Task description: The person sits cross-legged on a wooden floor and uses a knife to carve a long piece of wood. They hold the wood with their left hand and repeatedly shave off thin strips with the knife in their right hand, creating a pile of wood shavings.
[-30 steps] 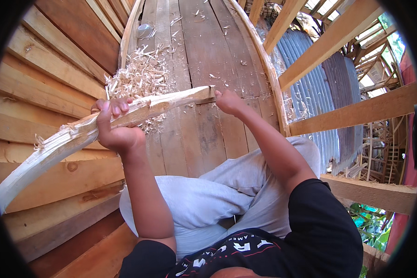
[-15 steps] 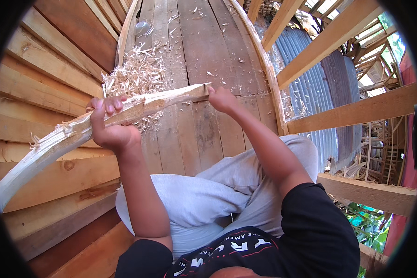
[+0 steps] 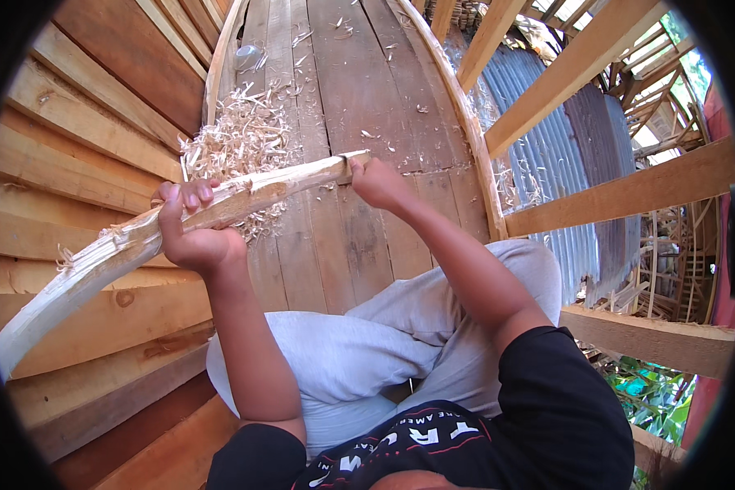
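Observation:
A long, curved, peeled wooden pole (image 3: pixel 261 189) slants across in front of me, its pale surface rough with lifted splinters. My left hand (image 3: pixel 192 224) is closed round it left of the middle, fingers over the top. At the pole's far right end my right hand (image 3: pixel 377 181) is a closed fist, gripping what looks like a knife (image 3: pixel 358 154). Only a thin dark edge of that blade shows against the wood; its handle is hidden in the fist. A curled shaving clings to the pole near its lower left part.
A heap of wood shavings (image 3: pixel 241 131) lies on the plank floor (image 3: pixel 359 90) beyond the pole. A clear round container (image 3: pixel 247 57) sits farther off. Stacked-board wall (image 3: pixel 82 147) closes the left side; wooden rails (image 3: pixel 621 186) and corrugated metal sheets (image 3: pixel 531 106) are at the right.
My right hand has shifted slightly left along the pole's end, the dark blade edge with it. The pole has dipped a little; my left hand keeps its grip.

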`<state>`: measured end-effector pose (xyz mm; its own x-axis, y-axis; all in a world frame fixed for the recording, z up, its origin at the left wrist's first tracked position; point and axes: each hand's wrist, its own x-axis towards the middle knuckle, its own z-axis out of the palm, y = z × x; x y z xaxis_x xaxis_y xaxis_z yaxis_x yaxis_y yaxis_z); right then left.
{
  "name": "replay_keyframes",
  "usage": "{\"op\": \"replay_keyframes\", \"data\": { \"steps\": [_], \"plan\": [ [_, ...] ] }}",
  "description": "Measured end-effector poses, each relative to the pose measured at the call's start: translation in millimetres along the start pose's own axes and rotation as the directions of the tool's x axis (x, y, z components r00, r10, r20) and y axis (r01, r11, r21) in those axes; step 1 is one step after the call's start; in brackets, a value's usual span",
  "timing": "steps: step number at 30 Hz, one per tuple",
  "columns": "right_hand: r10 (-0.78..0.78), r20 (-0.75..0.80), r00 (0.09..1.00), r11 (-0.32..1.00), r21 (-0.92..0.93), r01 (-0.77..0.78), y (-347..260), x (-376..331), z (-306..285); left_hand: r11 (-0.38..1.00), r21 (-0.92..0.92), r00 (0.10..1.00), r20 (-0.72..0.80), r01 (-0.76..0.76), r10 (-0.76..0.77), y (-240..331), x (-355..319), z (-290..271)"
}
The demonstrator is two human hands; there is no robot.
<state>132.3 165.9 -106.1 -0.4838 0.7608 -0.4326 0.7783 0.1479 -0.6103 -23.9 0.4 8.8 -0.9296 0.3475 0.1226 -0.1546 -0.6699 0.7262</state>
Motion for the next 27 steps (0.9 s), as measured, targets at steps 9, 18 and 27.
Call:
{"op": "replay_keyframes", "data": {
  "steps": [9, 18, 27],
  "plan": [
    [0.102, 0.15, 0.984, 0.989, -0.123, -0.084, 8.4, -7.0, -24.0, 1.0, 0.0, 1.0, 0.014, -0.003, 0.003, 0.1, 0.1, -8.0],
    [-0.042, -0.018, 0.999, 0.992, -0.118, 0.039, 32.0, 28.4, -1.2, 0.999, 0.023, 0.999, -0.025, -0.039, 0.039, -3.2, 1.2, -3.9],
    [-0.037, 0.005, 0.999, 0.985, -0.17, 0.038, 27.2, 33.2, -4.3, 0.999, -0.01, 0.999, -0.023, -0.041, 0.04, -1.8, 2.3, -7.9]
  ]
}}
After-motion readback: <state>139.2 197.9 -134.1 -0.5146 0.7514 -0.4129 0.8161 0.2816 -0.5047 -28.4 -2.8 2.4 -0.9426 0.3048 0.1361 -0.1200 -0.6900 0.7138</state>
